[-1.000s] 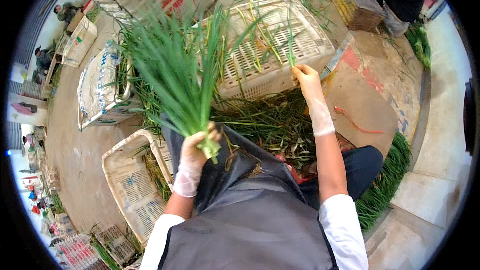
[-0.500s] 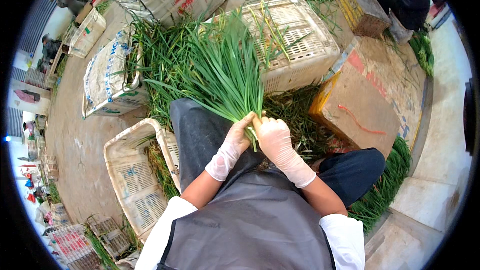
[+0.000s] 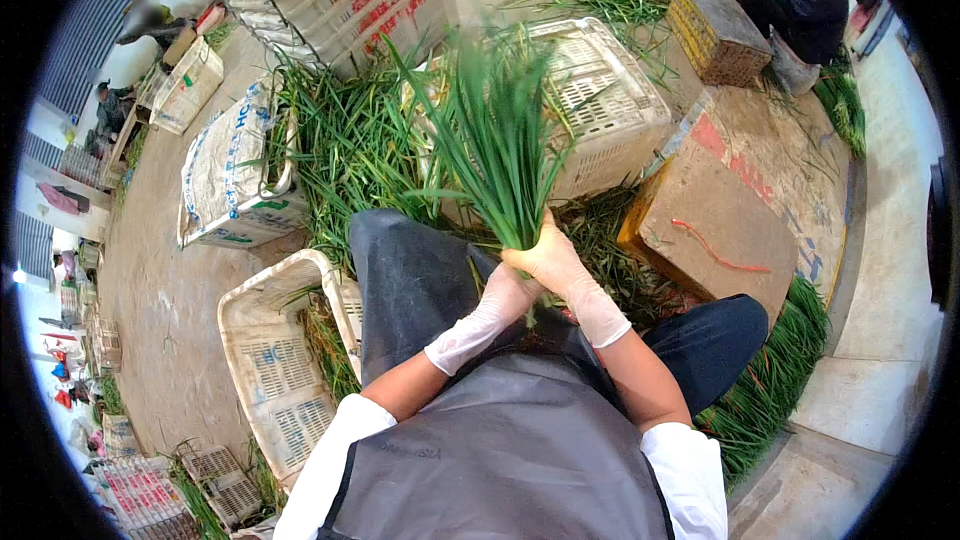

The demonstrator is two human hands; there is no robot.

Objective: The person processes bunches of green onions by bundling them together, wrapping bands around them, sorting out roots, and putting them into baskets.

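And here's the bunch of leaves (image 3: 500, 155), up above the lap and right in front of the upturned crate (image 3: 625, 95): long, narrow blades, deep green for most of their length, packed tight at the grip and spreading into a full fan above. It leans slightly left, the tips going soft with blur near the crate's far edge, and the fan covers part of the crate's near edge. One or two blades stray off to the left, bending away from the rest; the lower ends are mostly hidden by the hands.

The right hand (image 3: 553, 258) is clamped round the lower part of the bunch, thumb across the front, its other fingers largely out of sight behind. Just below it, touching, comes the left hand (image 3: 508, 295), wrists nearly crossing; its fingers are tucked out of view, so I can't tell whether they close on the stems. Both wear thin, pale gloves.

Over to the left, loose greenery (image 3: 345, 155) heaps up by the crate's left edge, tangled and duller. On the right, a red strip (image 3: 715, 246) lies across the brown box (image 3: 735, 195), one end close to the box's right-hand edge.
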